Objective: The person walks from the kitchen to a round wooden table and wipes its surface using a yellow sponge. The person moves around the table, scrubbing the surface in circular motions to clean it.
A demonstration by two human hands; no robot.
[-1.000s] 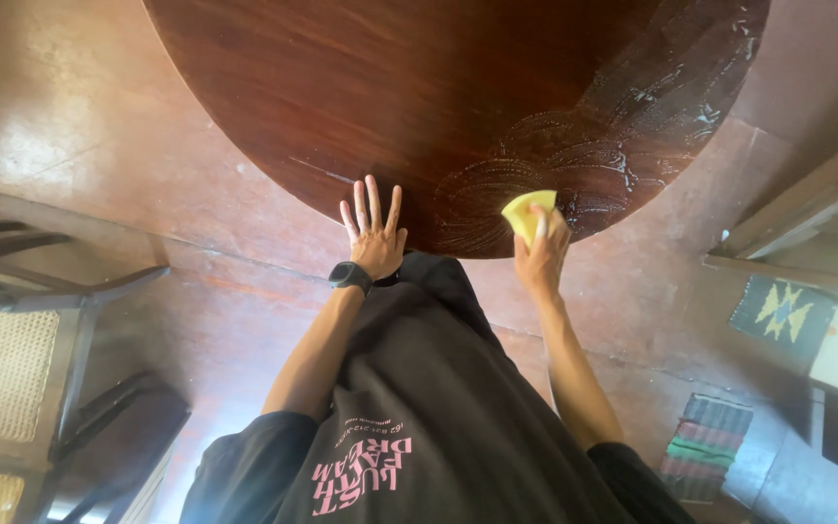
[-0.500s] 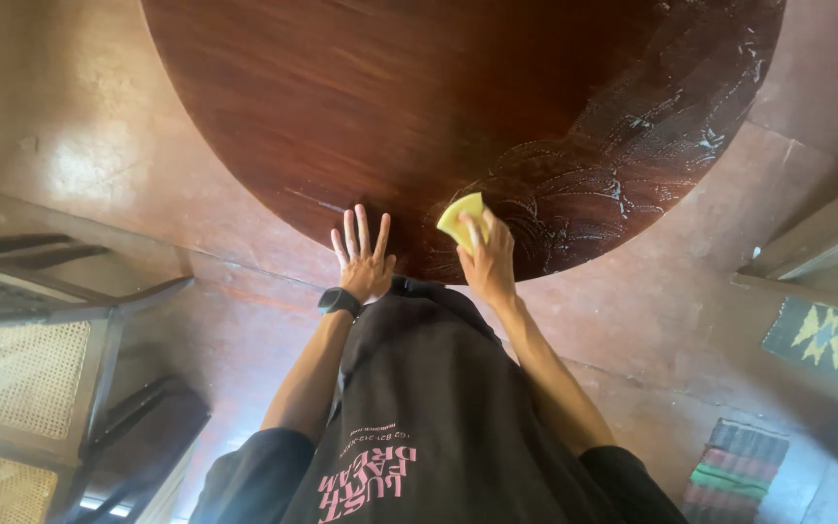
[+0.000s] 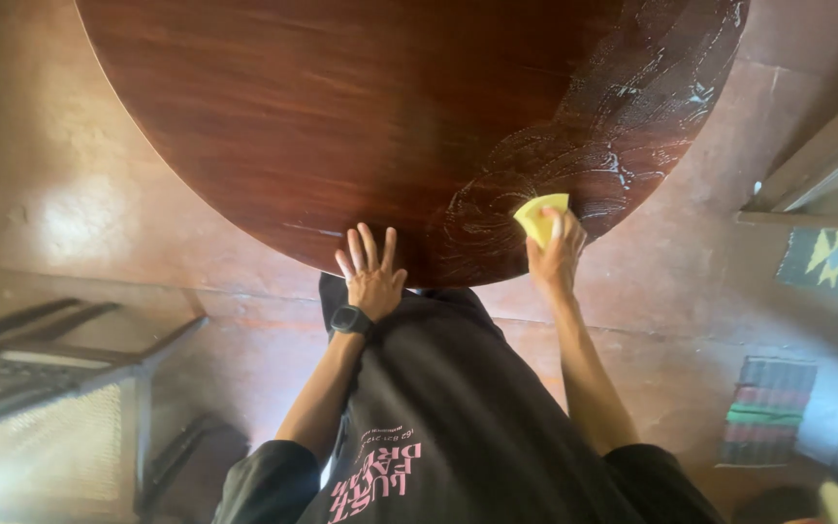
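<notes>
A round dark wooden table (image 3: 341,116) fills the top of the head view. Its right part is streaked with wet, soapy smears (image 3: 623,126). My right hand (image 3: 555,257) presses a yellow sponge (image 3: 541,215) against the table near its front edge, at the border of the wet patch. My left hand (image 3: 370,272) lies flat on the table's front edge with its fingers spread and holds nothing. A black watch (image 3: 351,319) sits on my left wrist. I wear a black shirt with pink print.
A dark metal chair with a woven seat (image 3: 41,388) stands at the lower left on the brown floor. A striped mat (image 3: 763,427) lies at the lower right. A wooden frame (image 3: 817,165) and a patterned cloth (image 3: 831,257) are at the right edge.
My right hand with the sponge moved left along the table edge, then back right. The view has shifted so the table looks nearer. My left hand stayed flat on the edge.
</notes>
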